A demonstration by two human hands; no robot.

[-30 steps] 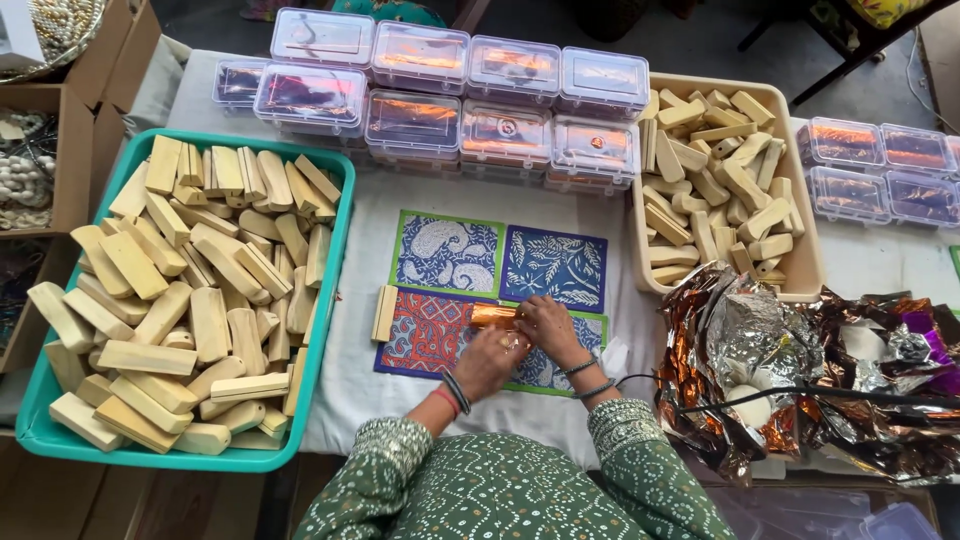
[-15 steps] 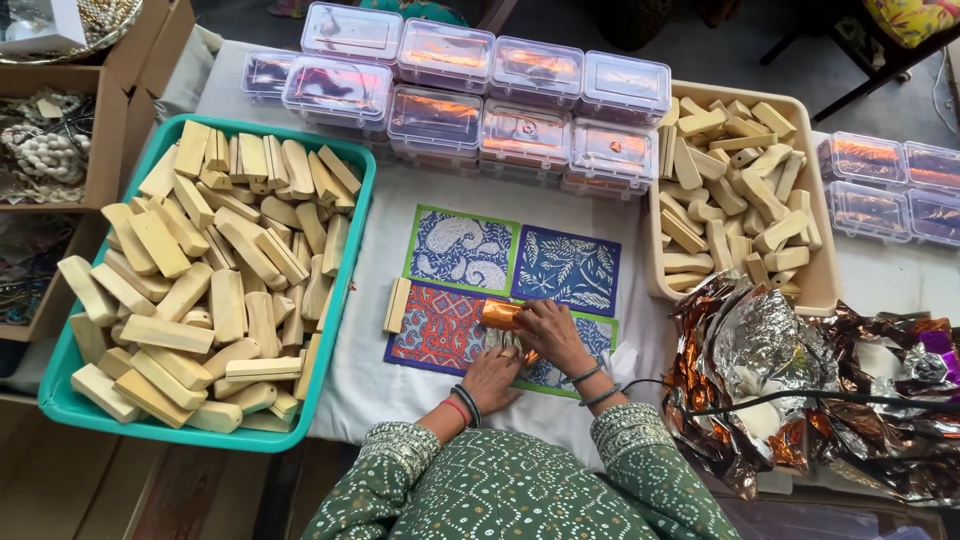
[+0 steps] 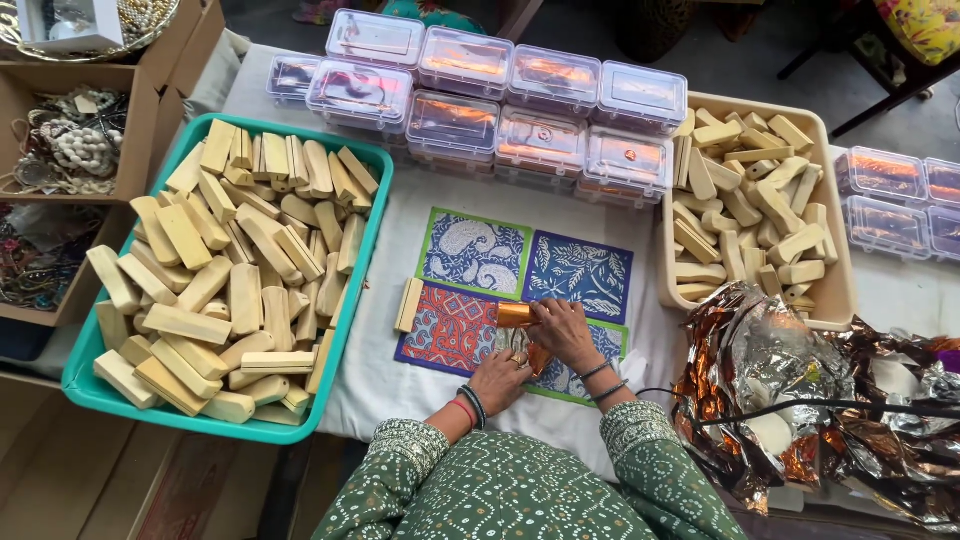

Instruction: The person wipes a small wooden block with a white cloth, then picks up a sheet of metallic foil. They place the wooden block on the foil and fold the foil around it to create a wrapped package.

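Both hands work one small bar [image 3: 518, 316] wrapped in copper foil, sitting on the patterned mat [image 3: 470, 250] at table centre, just ahead of the body.

Right hand [image 3: 562, 330]: fingers curled down over the bar's right end, pinching it; closed around the foil, not a full fist. Left hand [image 3: 500, 378]: lies nearer the body, below and slightly left of the bar, fingers bent, pressing a loose foil flap [image 3: 537, 358] against the mat. Can't tell whether it grips the flap or only pins it.

Key geometry: the bar's long axis runs roughly left-right, with a slight tilt. Its left end sticks out bare of any hand; the right end is under the right fingers. The right hand is on the bar, so it's the nearer one; the left is just beside it, toward the body.

A bare bar [image 3: 409, 304] lies just left of the wrapped one, on the mat's left edge, long axis pointing away from the body, untouched. It's closer to the left hand.

Around: green tray [image 3: 372, 250] of bare bars to the left, beige tray [image 3: 838, 290] of the same to the right, crumpled foil sheet [image 3: 790, 390] near the right elbow, lidded clear boxes [image 3: 540, 135] along the far edge.
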